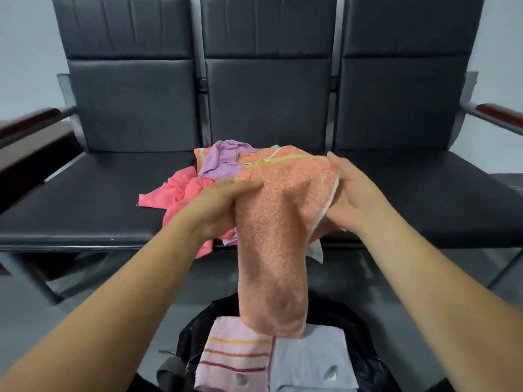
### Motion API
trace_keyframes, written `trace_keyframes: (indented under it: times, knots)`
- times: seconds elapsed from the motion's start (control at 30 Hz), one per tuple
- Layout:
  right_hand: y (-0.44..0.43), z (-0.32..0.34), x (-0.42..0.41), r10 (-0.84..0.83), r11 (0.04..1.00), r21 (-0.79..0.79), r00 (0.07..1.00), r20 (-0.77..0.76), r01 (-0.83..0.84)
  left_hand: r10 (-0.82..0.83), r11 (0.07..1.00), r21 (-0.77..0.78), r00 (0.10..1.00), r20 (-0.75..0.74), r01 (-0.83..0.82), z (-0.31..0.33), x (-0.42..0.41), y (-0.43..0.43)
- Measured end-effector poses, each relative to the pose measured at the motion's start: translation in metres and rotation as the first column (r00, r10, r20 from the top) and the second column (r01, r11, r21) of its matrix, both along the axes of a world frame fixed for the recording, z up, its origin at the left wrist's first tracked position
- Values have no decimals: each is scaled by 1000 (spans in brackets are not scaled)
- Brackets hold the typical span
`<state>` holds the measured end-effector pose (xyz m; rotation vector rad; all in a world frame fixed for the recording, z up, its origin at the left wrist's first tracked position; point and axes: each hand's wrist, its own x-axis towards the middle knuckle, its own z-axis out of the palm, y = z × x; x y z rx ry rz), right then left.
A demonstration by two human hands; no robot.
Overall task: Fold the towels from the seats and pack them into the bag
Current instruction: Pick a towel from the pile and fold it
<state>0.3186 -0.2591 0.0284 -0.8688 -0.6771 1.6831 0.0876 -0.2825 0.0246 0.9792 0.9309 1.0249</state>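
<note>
Orange towel hangs doubled just above the open bag, my left hand and right hand each gripping its top; a slack grip could unfold it across the bag's rim.

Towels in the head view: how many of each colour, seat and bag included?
Orange towels: 2, one held, one on the seat
Pink towel: 1
Purple towel: 1
Striped lilac towel: 1
Light blue towel: 1
Pale cloth at seat edge: 1
Total: 7
</note>
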Motion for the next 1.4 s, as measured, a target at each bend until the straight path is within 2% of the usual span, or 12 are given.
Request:
trace_keyframes:
  times: [0.13,0.27,0.37,0.43,0.47,0.63,0.7,0.77,0.97,1.13,1.27,1.4]
  knots:
    - [-6,-16,-3,230,969,71,970,85,-236,91,993,-100,962,259,-66,11,10,7]
    - [2,-16,-10,133,974,145,955,264,-176,51,998,-55,929,367,-33,8,0,19]
    - [7,-8,-6,26,987,149,973,228,-61,50,993,107,995,-84,-40,10,-15,25]
    - [11,-2,-2,-16,992,126,978,209,-11,136,978,203,895,-425,-52,11,-22,28]
    - [12,0,0,-26,995,103,978,209,4,149,975,213,874,-463,-53,11,-21,28]
    - [11,5,8,133,984,115,991,30,-135,102,993,62,994,46,-105,15,-15,32]
    - [8,5,7,201,956,162,949,241,-244,64,996,50,983,171,-74,15,-17,34]
    - [7,7,6,67,958,221,890,451,-184,66,993,95,994,92,-75,18,-18,28]
    - [6,18,19,-143,937,350,917,373,4,219,922,380,906,-363,-71,31,-26,11]
    - [-3,18,16,-147,935,352,940,309,30,315,890,411,917,-245,-196,34,-15,5]
    - [-9,18,16,-205,927,367,927,315,80,184,896,438,956,-226,-69,32,-20,0]
    - [-13,19,12,-294,894,437,864,408,98,349,836,528,888,-299,-151,31,-22,-2]
